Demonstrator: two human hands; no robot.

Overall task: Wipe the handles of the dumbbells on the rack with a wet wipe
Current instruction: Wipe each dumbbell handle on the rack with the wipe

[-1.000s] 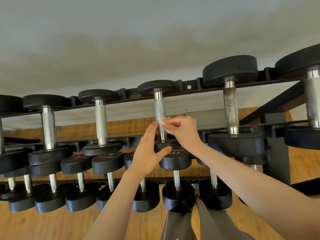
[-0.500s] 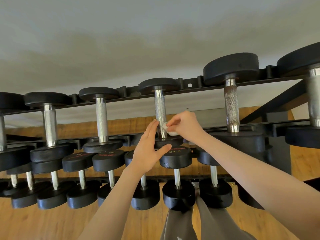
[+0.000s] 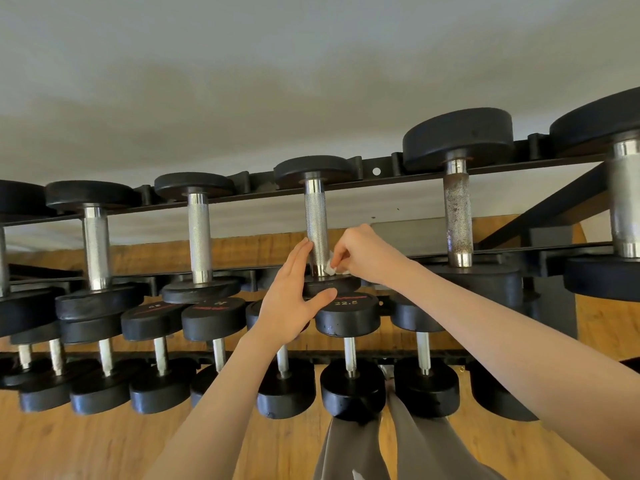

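floor: wood-tone floor [image 3: 104, 445] below both forearms, nearest the camera; grey trouser legs [image 3: 349, 452] under the right forearm.
lower tier: small black dumbbells [image 3: 351, 362] beneath the hands, handles running near-to-far; one head reads 22.5, just under the left thumb.
left hand: left hand [image 3: 291, 299] flat, fingers straight and together, fingertips against the left side of the handle, thumb spread across the near head; grasps nothing.
right hand: right hand [image 3: 363, 254] with fingers curled, pinching the wet wipe [image 3: 330, 266].
wipe: small white wad, pressed on the right side of the handle at its near end, between the two hands.
handle: knurled steel handle [image 3: 316, 223] of the dumbbell, top tier; long axis runs from the near head by the hands away to the far head [image 3: 313, 169] beyond them.
rack: black metal rack [image 3: 377, 171], far rail beyond the hands, spanning left to right.
neighbours: shiny handle [image 3: 199, 237] left of the left hand; rusty speckled handle [image 3: 458, 220] right of the right hand.
wall: plain pale wall [image 3: 277, 71] behind the rack, farthest.
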